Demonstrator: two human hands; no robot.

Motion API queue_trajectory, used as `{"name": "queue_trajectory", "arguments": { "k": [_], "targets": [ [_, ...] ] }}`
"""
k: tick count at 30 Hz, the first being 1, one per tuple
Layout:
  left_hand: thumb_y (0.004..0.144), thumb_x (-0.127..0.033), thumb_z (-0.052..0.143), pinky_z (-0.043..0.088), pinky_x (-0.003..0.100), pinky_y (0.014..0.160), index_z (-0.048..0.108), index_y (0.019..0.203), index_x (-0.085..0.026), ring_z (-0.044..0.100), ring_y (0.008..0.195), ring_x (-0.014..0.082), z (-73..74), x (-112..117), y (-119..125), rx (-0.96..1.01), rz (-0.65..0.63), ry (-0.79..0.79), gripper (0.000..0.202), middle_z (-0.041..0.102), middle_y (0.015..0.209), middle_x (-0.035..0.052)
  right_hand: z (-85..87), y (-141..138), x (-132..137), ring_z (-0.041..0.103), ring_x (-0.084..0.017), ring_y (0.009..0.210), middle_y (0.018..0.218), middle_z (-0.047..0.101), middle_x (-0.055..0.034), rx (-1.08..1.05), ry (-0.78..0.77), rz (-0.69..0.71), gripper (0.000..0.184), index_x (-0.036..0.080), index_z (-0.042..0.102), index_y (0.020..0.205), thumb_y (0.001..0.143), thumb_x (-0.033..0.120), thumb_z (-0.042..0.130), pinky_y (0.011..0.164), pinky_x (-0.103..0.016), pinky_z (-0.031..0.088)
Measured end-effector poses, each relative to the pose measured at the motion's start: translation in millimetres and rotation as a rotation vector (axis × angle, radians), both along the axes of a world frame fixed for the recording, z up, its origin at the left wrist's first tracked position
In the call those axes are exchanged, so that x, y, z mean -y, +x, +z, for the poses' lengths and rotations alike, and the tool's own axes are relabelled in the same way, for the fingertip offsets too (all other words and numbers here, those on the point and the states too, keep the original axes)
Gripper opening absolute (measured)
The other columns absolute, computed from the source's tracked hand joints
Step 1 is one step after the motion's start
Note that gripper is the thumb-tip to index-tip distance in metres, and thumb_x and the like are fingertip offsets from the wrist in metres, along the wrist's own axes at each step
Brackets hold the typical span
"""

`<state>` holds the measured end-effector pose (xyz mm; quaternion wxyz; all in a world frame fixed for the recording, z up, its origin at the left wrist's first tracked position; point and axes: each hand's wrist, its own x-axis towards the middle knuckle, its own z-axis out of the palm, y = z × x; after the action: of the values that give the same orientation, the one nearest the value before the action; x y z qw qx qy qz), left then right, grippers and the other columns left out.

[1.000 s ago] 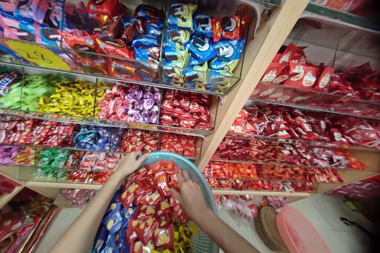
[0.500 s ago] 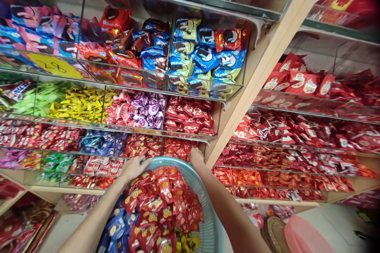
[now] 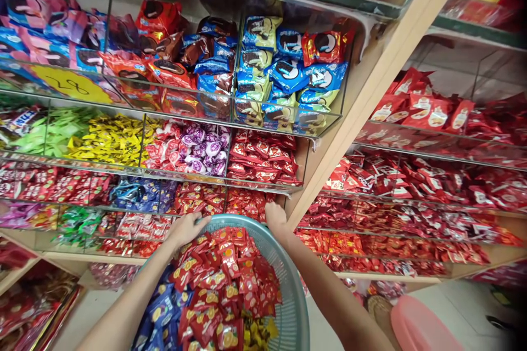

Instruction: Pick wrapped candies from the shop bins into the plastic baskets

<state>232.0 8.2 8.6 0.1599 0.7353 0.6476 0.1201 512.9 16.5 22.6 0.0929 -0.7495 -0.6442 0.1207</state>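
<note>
A teal plastic basket sits low in front of me. Inside are red wrapped candies with orange-slice prints, blue packets at the left and yellow ones near the bottom right. My left hand is closed on the far left rim, thumb along the edge. On the far right rim my right hand is closed, fingertips mostly hidden, its knuckles close to the shelf bin of small red packets.
Clear-fronted shelves of sweets rise ahead, with blue biscuit packs and a yellow price tag marked 28. A slanting wooden divider separates another red-packet section. A pink plastic object stands at lower right.
The view has shifted slightly, so the upper shelves sit a little higher in the picture. Both hands stay at the basket's far rim, and its contents look the same.
</note>
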Motion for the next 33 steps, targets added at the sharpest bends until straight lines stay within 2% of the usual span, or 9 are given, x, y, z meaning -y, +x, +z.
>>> {"name": "queue_trajectory", "arguments": {
  "k": [7,9,13,16,19,23,25,28,33],
  "targets": [
    [0.077,-0.065,0.032,0.031,0.024,0.052,0.053,0.067,-0.023,0.060,0.063,0.0194,-0.8,1,0,0.009,-0.016,0.009,0.048,0.063,0.065,0.0015,14.8,14,32,0.065,-0.016,0.076,0.080,0.066,-0.0101,-0.252,0.122,0.089,0.025,0.015,0.056,0.083,0.091,0.030,0.038,0.068,-0.025,0.047],
    [0.077,-0.065,0.033,0.031,0.024,0.052,0.054,0.067,-0.023,0.060,0.063,0.0196,-0.6,1,0,0.004,-0.008,0.008,0.048,0.063,0.065,0.0018,14.1,14,44,0.065,-0.015,0.065,0.068,0.064,-0.0042,-0.484,0.145,0.127,0.030,0.017,0.052,0.080,0.091,0.040,0.035,0.061,-0.024,0.049],
    [0.077,-0.064,0.034,0.032,0.024,0.053,0.055,0.068,-0.023,0.060,0.064,0.0197,0.2,1,0,0.005,-0.017,0.005,0.047,0.063,0.066,0.0020,6.7,12,69,0.065,-0.017,0.062,0.062,0.057,0.0019,-1.143,0.145,0.141,0.033,0.019,0.049,0.075,0.076,0.051,0.055,0.057,-0.028,0.052],
    [0.078,-0.061,0.034,0.032,0.024,0.053,0.054,0.070,-0.024,0.060,0.064,0.0201,0.7,1,0,-0.001,-0.021,-0.002,0.043,0.063,0.065,0.0017,3.0,10,88,0.065,-0.017,0.061,0.065,0.055,0.0030,-1.267,0.133,0.125,0.030,0.020,0.050,0.078,0.074,0.048,0.059,0.056,-0.029,0.053],
    [0.078,-0.060,0.034,0.033,0.024,0.054,0.053,0.071,-0.024,0.060,0.064,0.0201,0.7,0,0,-0.017,-0.026,-0.007,0.041,0.063,0.065,0.0013,3.1,10,108,0.065,-0.017,0.061,0.079,0.059,-0.0006,-1.231,0.175,0.114,0.025,0.021,0.053,0.084,0.078,0.045,0.055,0.055,-0.031,0.054],
    [0.078,-0.060,0.035,0.032,0.024,0.054,0.054,0.072,-0.024,0.059,0.063,0.0196,-0.3,0,0,-0.023,-0.018,-0.012,0.041,0.063,0.066,0.0015,1.8,14,139,0.061,-0.020,0.096,0.107,0.060,-0.0061,-0.916,0.406,0.301,0.016,0.023,0.061,0.093,0.085,0.030,0.049,0.085,-0.036,0.050],
    [0.078,-0.060,0.035,0.032,0.024,0.054,0.054,0.072,-0.024,0.059,0.063,0.0195,-0.9,-1,0,-0.021,-0.017,-0.007,0.041,0.064,0.068,0.0015,-1.9,18,153,0.055,-0.020,0.109,0.115,0.059,-0.0062,-0.717,0.496,0.412,0.023,0.026,0.060,0.105,0.086,0.023,0.048,0.095,-0.037,0.044],
    [0.077,-0.060,0.035,0.033,0.024,0.054,0.054,0.072,-0.024,0.059,0.063,0.0195,-1.1,0,0,-0.020,-0.020,-0.002,0.041,0.064,0.067,0.0013,-10.2,23,170,0.053,-0.018,0.112,0.123,0.055,-0.0044,-0.503,0.563,0.483,0.037,0.032,0.051,0.120,0.086,0.016,0.047,0.094,-0.036,0.045],
    [0.078,-0.060,0.034,0.033,0.024,0.054,0.053,0.070,-0.024,0.059,0.063,0.0194,0.6,1,1,-0.025,-0.020,-0.010,0.041,0.063,0.066,0.0011,-19.6,23,180,0.049,-0.018,0.117,0.128,0.051,-0.0061,-0.393,0.693,0.558,0.049,0.031,0.039,0.130,0.085,0.010,0.046,0.096,-0.034,0.045]
  ]
}}
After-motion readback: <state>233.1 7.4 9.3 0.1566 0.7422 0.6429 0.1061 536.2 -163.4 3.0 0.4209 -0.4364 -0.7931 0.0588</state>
